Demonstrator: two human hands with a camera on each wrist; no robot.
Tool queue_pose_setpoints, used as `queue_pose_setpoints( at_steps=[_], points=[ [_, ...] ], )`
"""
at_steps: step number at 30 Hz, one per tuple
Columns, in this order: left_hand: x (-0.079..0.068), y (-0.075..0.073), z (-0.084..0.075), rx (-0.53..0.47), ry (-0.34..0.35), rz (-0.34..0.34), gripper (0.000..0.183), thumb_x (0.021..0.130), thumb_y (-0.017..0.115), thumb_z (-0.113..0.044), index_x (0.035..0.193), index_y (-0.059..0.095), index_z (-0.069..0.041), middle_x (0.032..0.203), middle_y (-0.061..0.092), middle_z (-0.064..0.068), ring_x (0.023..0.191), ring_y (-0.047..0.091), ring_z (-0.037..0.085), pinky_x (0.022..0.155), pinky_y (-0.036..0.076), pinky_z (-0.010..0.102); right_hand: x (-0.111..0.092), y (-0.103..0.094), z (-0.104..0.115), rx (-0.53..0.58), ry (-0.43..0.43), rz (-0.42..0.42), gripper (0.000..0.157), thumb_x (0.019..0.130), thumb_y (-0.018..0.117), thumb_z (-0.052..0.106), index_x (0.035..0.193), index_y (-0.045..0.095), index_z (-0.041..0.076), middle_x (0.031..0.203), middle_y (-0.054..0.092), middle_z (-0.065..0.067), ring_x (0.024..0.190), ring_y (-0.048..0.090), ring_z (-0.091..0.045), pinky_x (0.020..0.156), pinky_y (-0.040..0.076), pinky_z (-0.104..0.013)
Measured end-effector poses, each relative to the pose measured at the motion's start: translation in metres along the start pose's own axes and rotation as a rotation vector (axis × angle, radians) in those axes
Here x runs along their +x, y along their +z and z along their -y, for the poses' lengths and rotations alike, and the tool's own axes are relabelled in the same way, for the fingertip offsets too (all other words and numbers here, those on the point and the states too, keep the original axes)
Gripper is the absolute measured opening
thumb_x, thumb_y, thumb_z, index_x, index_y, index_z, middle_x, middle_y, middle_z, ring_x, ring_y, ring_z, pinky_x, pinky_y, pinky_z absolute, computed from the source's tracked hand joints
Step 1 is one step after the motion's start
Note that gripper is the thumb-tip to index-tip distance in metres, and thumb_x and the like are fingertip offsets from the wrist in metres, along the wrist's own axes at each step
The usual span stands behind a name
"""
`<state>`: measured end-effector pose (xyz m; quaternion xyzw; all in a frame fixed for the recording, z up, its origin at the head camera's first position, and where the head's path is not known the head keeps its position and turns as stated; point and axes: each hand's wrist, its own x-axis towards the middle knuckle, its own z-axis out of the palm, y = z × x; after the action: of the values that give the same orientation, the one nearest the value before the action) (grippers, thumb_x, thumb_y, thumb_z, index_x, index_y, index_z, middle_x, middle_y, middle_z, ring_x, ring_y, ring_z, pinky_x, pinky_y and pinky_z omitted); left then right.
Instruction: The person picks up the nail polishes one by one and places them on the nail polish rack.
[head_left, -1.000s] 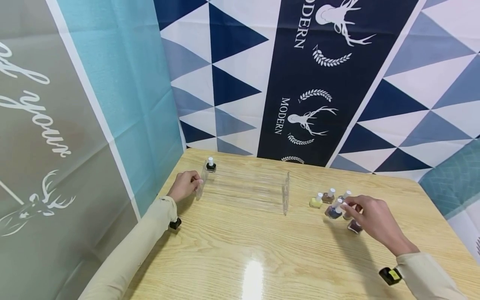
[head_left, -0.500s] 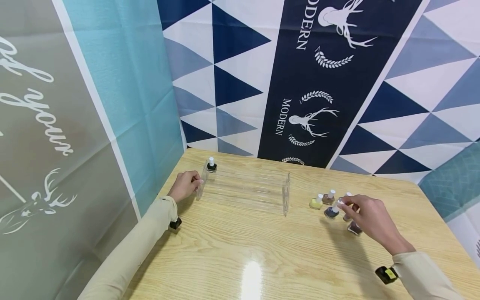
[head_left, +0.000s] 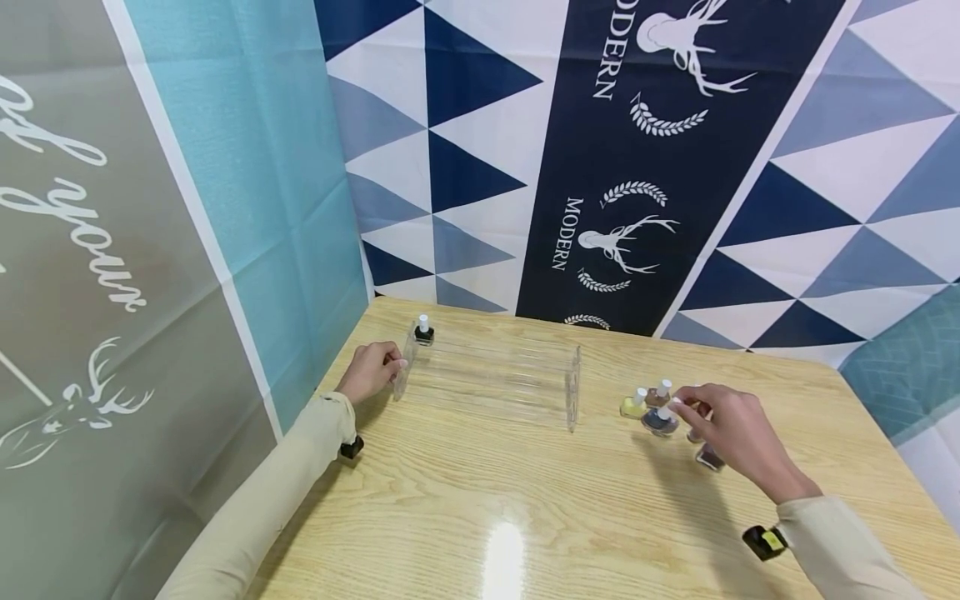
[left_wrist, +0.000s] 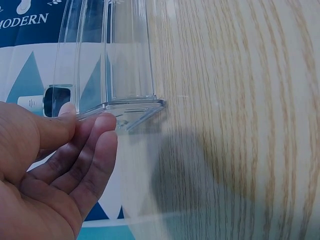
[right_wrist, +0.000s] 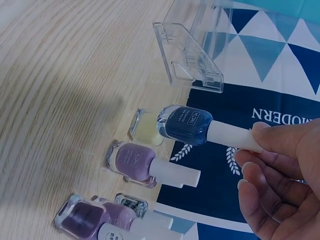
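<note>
Here, holds a small dark-blue glass nail-polish bottle [right_wrist: 185, 125] in the right hand [head_left: 731, 425], pinching its tall white cap [right_wrist: 230, 136] between thumb and fingertips, with the glass body wholly beyond them, just beside a squarish pale-yellow bottle [head_left: 633, 407] and a mauve bottle [right_wrist: 134, 160]. With the left hand [head_left: 371, 371], grips between thumb and fingers the left end panel [left_wrist: 142, 103] of a clear plastic rack [right_wrist: 190, 65], near a white-capped black bottle [head_left: 424, 334].
</note>
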<state>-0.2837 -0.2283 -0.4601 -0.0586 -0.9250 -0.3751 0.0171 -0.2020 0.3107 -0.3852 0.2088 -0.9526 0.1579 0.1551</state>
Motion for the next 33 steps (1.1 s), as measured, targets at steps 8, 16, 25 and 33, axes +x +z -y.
queue_pose_setpoints(
  at_steps=[8, 16, 25, 33],
  points=[
    [0.0, 0.0, 0.001, -0.003, -0.002, 0.008, 0.016, 0.104, 0.064, -0.012, 0.09, 0.066, -0.004, 0.072, 0.063, 0.005, 0.062, 0.057, 0.018, 0.055, 0.045, 0.032, 0.004, 0.003, 0.005, -0.007, -0.016, -0.027, 0.008, 0.094, 0.078, 0.016, 0.097, 0.079, 0.008, 0.074, 0.064, 0.008, 0.058, 0.049, 0.0, 0.051, 0.039, -0.026],
    [0.0, 0.0, 0.001, 0.0, 0.008, 0.002, 0.016, 0.103, 0.064, -0.011, 0.089, 0.066, -0.004, 0.071, 0.063, 0.004, 0.062, 0.059, 0.017, 0.055, 0.046, 0.032, 0.011, 0.006, 0.01, 0.013, -0.008, -0.016, 0.012, 0.095, 0.076, 0.017, 0.1, 0.079, 0.005, 0.074, 0.065, 0.006, 0.053, 0.048, -0.001, 0.051, 0.04, -0.026],
    [-0.001, -0.001, 0.0, 0.004, 0.018, 0.006, 0.015, 0.103, 0.065, -0.011, 0.092, 0.068, -0.001, 0.071, 0.063, 0.004, 0.062, 0.059, 0.017, 0.056, 0.047, 0.032, 0.017, 0.009, 0.012, 0.02, -0.016, -0.035, 0.009, 0.094, 0.077, 0.015, 0.098, 0.079, 0.007, 0.076, 0.066, 0.005, 0.057, 0.049, -0.004, 0.051, 0.04, -0.026],
    [0.0, -0.001, 0.001, 0.002, 0.016, 0.009, 0.015, 0.103, 0.064, -0.011, 0.093, 0.068, -0.001, 0.071, 0.063, 0.004, 0.062, 0.058, 0.017, 0.056, 0.046, 0.032, 0.022, 0.009, 0.016, 0.03, -0.027, -0.041, 0.009, 0.094, 0.078, 0.015, 0.099, 0.079, 0.009, 0.081, 0.069, 0.004, 0.064, 0.053, -0.008, 0.056, 0.043, -0.027]
  ],
)
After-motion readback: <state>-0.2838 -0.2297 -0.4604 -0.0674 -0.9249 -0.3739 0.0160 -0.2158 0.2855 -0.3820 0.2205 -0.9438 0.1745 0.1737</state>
